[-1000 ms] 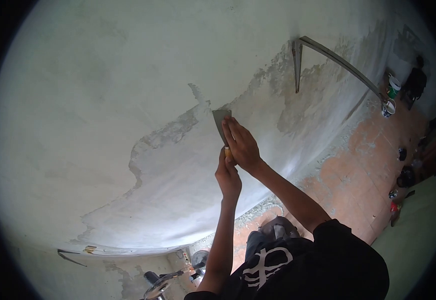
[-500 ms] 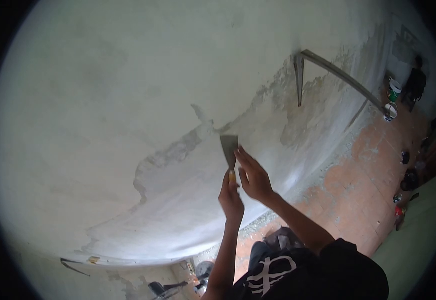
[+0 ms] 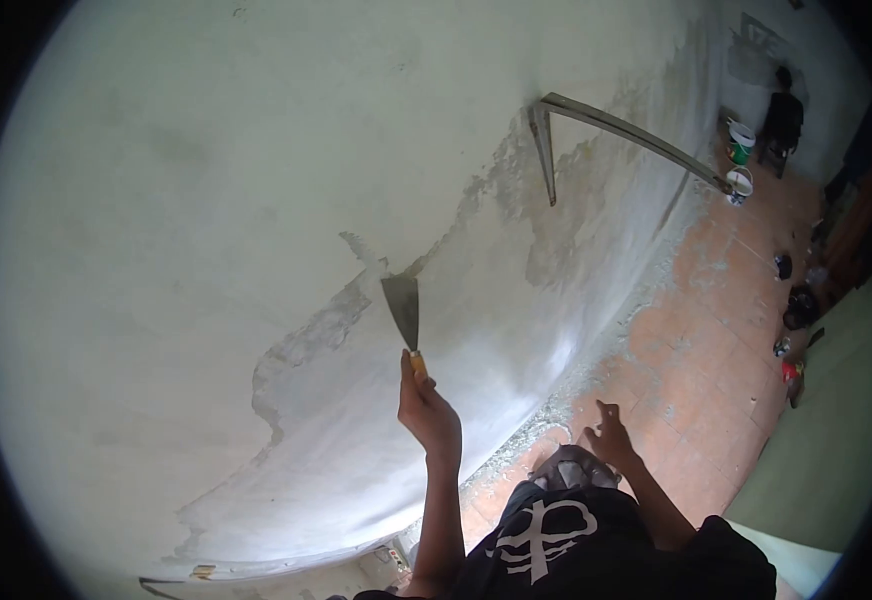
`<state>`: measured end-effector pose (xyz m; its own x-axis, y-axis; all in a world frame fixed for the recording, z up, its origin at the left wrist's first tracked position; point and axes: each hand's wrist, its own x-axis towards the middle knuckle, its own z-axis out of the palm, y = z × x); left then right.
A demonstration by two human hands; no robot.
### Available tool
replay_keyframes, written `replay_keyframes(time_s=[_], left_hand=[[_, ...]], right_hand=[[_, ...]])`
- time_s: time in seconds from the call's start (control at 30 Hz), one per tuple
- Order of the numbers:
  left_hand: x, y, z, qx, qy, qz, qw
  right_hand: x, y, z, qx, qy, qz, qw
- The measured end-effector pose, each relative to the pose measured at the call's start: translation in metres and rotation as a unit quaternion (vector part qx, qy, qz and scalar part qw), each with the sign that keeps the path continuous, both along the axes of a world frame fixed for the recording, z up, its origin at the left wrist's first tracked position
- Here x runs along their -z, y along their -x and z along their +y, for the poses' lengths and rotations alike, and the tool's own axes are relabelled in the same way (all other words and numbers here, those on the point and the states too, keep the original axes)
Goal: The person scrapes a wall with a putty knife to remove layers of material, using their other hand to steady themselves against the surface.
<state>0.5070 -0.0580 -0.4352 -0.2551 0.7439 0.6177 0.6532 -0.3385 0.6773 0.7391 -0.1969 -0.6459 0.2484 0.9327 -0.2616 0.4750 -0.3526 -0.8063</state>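
Observation:
My left hand (image 3: 426, 410) is closed round the yellowish handle of a putty knife (image 3: 404, 310). The blade points up, its broad edge right at the border of a peeled, rough patch (image 3: 321, 325) on the pale wall (image 3: 206, 200). Lower down on the right, my right hand (image 3: 610, 438) hangs in front of my body over the tiled floor, fingers apart, holding nothing.
A metal bracket (image 3: 636, 135) juts from the wall at upper right. Beyond it stand white buckets (image 3: 740, 185) and a seated person (image 3: 783, 115) in dark clothes. Plaster debris (image 3: 526, 440) lines the wall's foot on the orange tiles (image 3: 696, 370). Small items lie along the right.
My right hand has left the blade's side and dropped down to the right. The view has shifted, and the putty knife stays in my left hand near the peeled patch.

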Motion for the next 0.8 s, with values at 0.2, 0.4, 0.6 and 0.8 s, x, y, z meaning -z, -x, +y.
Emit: replay_keyframes(time_s=[0.2,0.4,0.6,0.8], left_hand=[[-0.021,-0.011,0.007,0.032,0.031,0.017,0.999],[-0.015,-0.01,0.011,0.051,0.027,-0.001,0.998],[-0.012,-0.015,-0.004,0.11,0.065,-0.063,0.99],[0.037,-0.006,-0.056,0.294,0.185,0.021,0.937]], right_hand=[[0.033,-0.019,-0.029,0.032,0.007,-0.098,0.995],[0.019,-0.007,-0.006,0.033,-0.023,-0.104,0.994],[-0.054,0.048,0.045,0.006,-0.102,0.146,0.984],[-0.146,0.13,0.095,0.001,-0.179,0.473,0.862]])
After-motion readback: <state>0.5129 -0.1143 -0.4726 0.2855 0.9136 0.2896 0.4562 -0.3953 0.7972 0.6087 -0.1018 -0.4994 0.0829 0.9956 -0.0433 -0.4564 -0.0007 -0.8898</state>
